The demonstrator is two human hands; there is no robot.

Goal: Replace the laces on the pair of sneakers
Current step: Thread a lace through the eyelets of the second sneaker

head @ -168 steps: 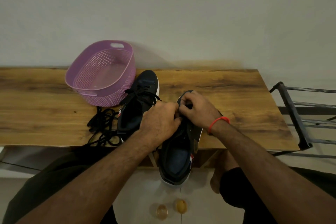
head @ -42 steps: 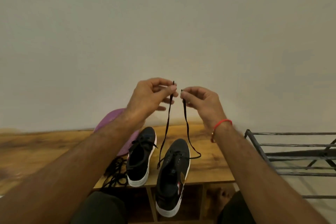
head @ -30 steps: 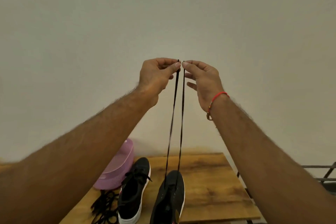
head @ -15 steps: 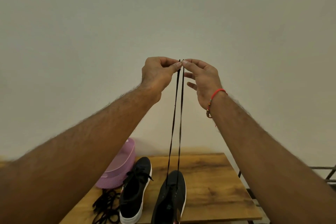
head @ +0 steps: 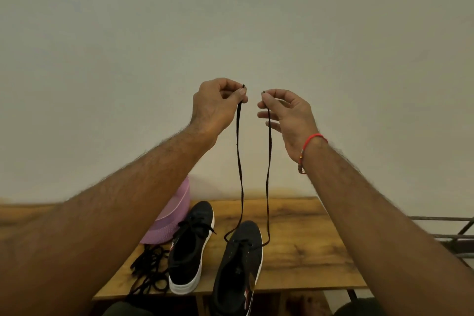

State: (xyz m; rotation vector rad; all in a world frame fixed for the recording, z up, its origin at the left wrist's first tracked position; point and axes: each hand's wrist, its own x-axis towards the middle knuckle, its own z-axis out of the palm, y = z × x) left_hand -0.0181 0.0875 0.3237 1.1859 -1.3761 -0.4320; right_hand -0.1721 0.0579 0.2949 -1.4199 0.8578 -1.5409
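Note:
Two black sneakers with white soles lie on the wooden table [head: 302, 259]. The left sneaker [head: 191, 244] is laced. The right sneaker [head: 239, 264] overhangs the front edge, with a black lace [head: 239, 161] threaded through its lowest eyelets. Both lace ends rise well above the shoe. My left hand [head: 218, 108] pinches one end between thumb and forefinger. My right hand [head: 284, 115] pinches the other end. The hands are a short gap apart, and the strands hang slightly slack.
A purple plastic basket [head: 174, 213] stands behind the left sneaker, partly hidden by my left forearm. A heap of loose black laces [head: 148, 272] lies at the table's front left. A metal rack [head: 451, 236] stands to the right. A plain wall fills the background.
My hands have come down a little and moved apart, so the two lace ends no longer touch and the strands hang looser. The camera has tilted down slightly.

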